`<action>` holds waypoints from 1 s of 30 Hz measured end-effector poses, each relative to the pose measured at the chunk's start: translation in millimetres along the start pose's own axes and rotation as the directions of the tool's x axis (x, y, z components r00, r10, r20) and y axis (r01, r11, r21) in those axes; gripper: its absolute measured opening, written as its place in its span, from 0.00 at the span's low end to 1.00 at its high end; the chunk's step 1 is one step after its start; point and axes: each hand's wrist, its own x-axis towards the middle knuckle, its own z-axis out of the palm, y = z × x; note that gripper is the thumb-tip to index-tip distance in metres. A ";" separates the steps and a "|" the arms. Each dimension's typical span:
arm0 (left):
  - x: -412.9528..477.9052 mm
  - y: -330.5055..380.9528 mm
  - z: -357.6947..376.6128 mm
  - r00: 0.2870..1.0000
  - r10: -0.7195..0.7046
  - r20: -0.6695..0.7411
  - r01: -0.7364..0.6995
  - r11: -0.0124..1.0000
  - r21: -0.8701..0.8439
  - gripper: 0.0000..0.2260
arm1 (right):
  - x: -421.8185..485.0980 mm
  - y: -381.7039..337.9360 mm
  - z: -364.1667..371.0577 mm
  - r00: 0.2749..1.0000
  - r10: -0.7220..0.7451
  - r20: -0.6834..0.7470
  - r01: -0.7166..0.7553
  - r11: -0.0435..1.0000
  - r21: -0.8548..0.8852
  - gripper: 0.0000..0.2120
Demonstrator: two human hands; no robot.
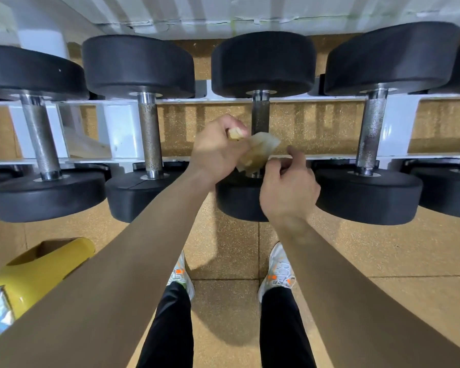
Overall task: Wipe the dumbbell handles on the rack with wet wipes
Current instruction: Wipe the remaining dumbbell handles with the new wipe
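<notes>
Head view, A asks: where's the wipe [259, 151]?

B: Held between both hands, just in front of the third handle [260, 112], hiding its lower half. I can't tell whether it touches the steel. The left hand [215, 155] has its fingers clenched round one end; the right hand [290, 189] seems to pinch the near corner with thumb and forefinger.

A: Why two hands?

B: My guess is to spread or refold it, so a fresh face meets the knurling before it wraps round.

A: Room to work?

B: Tight lengthwise. Black heads [263, 65] cap each end, and the white rack [120, 128] rails cross beside them. Sideways, open gaps reach the second handle [150, 134] and fourth handle [371, 134], so fingers can pass round. Below is floor [223, 248]; a yellow container [45, 272] lies low left, by the forearm.
</notes>
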 end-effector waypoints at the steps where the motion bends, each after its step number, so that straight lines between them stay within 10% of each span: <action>1: -5.4 1.4 -3.4 0.999 0.048 -0.003 -0.048 0.999 0.017 0.04 | 2.3 2.0 -2.1 0.998 -0.017 0.057 0.018 1.000 -0.019 0.29; 10: -22.8 -2.9 -17.0 0.994 0.034 0.102 0.009 0.921 -0.391 0.09 | 28.2 -18.4 -43.1 0.888 -0.123 0.443 -0.144 0.841 0.521 0.08; 19: -12.8 -5.8 -39.1 0.934 -0.035 0.356 0.101 0.980 -0.170 0.15 | 51.1 -22.7 -56.5 0.875 -0.076 0.477 -0.317 0.655 0.686 0.17; 25: 8.2 -10.8 -40.3 0.968 0.050 0.248 0.115 0.785 -0.609 0.03 | 58.2 -20.8 -49.6 0.899 -0.045 0.436 -0.269 0.729 0.630 0.18; 30: 23.8 -20.1 0.7 0.958 -0.107 -0.266 0.033 0.963 -0.267 0.07 | 63.7 -10.5 -32.0 0.978 0.116 0.172 -0.187 0.852 0.489 0.11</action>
